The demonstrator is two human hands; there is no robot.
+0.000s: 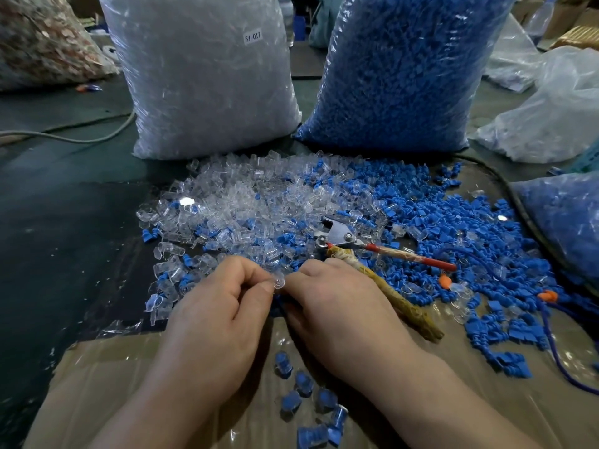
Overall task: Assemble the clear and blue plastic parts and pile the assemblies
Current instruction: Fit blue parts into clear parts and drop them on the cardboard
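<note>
My left hand and my right hand meet at the centre, fingers curled, pinching one small clear plastic part between them. Whether a blue part sits inside it is hidden by my fingers. Beyond my hands spreads a heap of loose clear parts, and to its right a heap of loose blue parts. Several finished clear-and-blue assemblies lie on the cardboard between my forearms.
A big bag of clear parts and a big bag of blue parts stand at the back. Red-handled pliers with a wrapped handle lie right of my hands. More plastic bags sit at right; a cable runs at left.
</note>
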